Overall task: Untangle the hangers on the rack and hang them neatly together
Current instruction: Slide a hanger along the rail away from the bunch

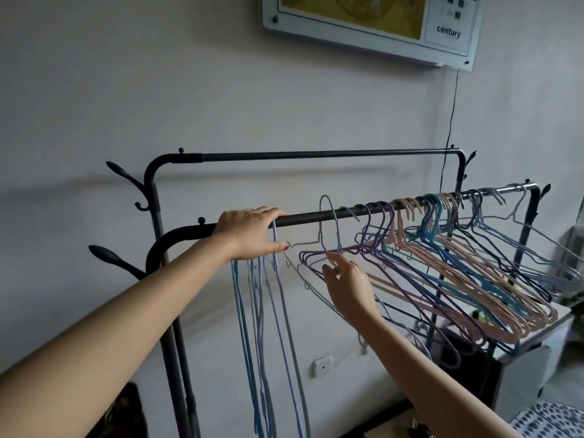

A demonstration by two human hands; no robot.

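A black clothes rack has a near rail [316,218] crossing the middle of the view. My left hand [249,232] lies over the rail's left part, fingers curled over it and over the hooks of several blue and lilac hangers [268,327] that hang edge-on below. My right hand [346,281] is below the rail, pinching the neck of a pale grey wire hanger [327,213] whose hook rises above the rail. To the right a tangled bunch of purple, pink, blue and grey hangers [442,263] hangs slanting along the rail.
The rack's far rail [316,154] runs behind, bare. Branch-shaped pegs [107,256] stick out on the rack's left post. A white unit [537,349] stands under the right end. A wall panel [373,23] with a black cable is above. A wall socket [323,365] is low down.
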